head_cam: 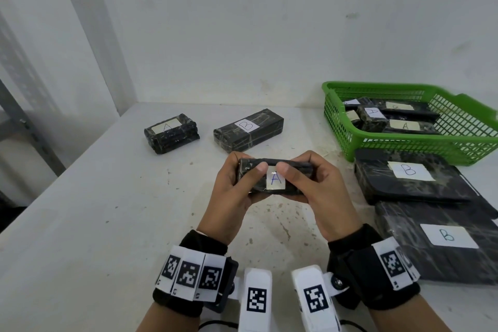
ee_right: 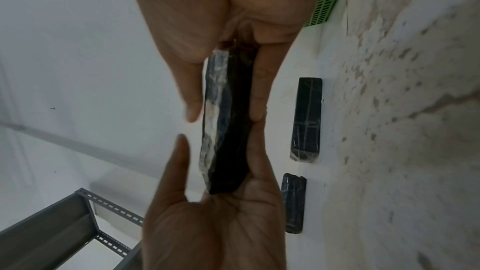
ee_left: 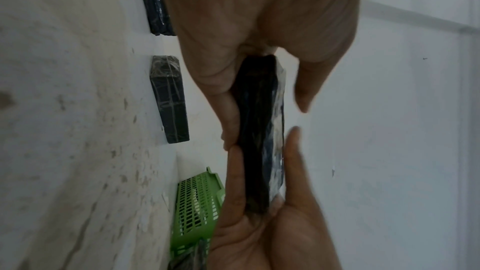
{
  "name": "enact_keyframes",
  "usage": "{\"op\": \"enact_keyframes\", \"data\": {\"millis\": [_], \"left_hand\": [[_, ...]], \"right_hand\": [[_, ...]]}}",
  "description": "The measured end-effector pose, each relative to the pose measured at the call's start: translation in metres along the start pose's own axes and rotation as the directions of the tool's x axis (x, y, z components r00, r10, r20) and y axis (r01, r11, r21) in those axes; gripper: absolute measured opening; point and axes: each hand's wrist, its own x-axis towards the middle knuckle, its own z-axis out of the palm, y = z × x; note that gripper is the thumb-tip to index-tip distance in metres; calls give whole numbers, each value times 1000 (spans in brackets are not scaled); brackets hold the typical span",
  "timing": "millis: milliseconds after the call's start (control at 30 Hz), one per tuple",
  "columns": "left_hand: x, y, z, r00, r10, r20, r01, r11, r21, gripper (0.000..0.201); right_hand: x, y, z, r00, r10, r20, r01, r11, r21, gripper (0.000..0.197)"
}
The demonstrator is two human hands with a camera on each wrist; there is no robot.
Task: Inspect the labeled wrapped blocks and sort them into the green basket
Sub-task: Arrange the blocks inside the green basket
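Observation:
I hold a black plastic-wrapped block [head_cam: 275, 180] with a white "A" label level above the table, one hand on each end. My left hand [head_cam: 241, 183] and right hand [head_cam: 314, 183] both grip it, thumbs on top beside the label and fingers underneath. The wrist views show the block [ee_left: 259, 130] [ee_right: 226, 120] edge-on between the two palms. The green basket [head_cam: 404, 147] stands at the back right and holds several wrapped blocks, some labelled "A". Another "A" block [head_cam: 171, 132] and a "B" block [head_cam: 248, 129] lie at the back of the table.
Two large flat "B" packs [head_cam: 409, 180] [head_cam: 442, 242] lie along the right side in front of the basket. The stained white table [head_cam: 107, 224] meets a white wall behind. A grey metal rack [ee_right: 52, 233] stands off the table's left side.

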Motion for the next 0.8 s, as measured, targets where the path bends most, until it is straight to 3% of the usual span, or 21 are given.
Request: {"op": "enact_keyframes", "data": {"millis": [200, 333, 467, 567, 800], "left_hand": [[0, -2, 3, 1000, 0, -27, 1, 999, 46, 18], [0, -2, 5, 998, 7, -57, -7, 1000, 6, 14], [0, 4, 0, 999, -8, 45, 15, 987, -160, 23], [1, 2, -2, 998, -12, 69, 23, 987, -158, 20], [3, 3, -5, 998, -10, 56, 22, 975, -219, 31]], "right_hand": [[2, 3, -2, 998, -8, -60, 7, 1000, -25, 21], [4, 0, -7, 996, 71, 51, -73, 997, 38, 25], [4, 0, -8, 998, 40, 46, -42, 997, 58, 23], [6, 1, -10, 998, 44, 37, -47, 997, 68, 27], [8, -1, -14, 979, 107, 176, -135, 979, 153, 35]]}}
